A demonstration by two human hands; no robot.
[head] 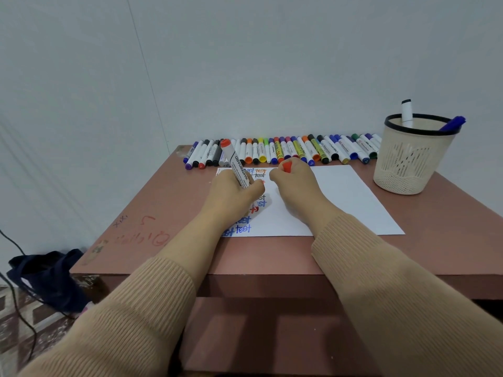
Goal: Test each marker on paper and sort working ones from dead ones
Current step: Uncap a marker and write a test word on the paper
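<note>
My left hand grips a white whiteboard marker with a red end, tip down on the white paper. The tip itself is hidden behind my fingers. My right hand rests on the paper beside it, fingers curled round the marker's red cap. Coloured "test" words in orange, red, black and blue run down the left part of the sheet. A long row of capped markers lies along the table's back edge. A beige mesh cup at the right holds a white marker and a blue one.
The brown table has red scribbles on its left side. A dark blue bag and black cables lie on the floor at the left. A plain white wall stands right behind the table.
</note>
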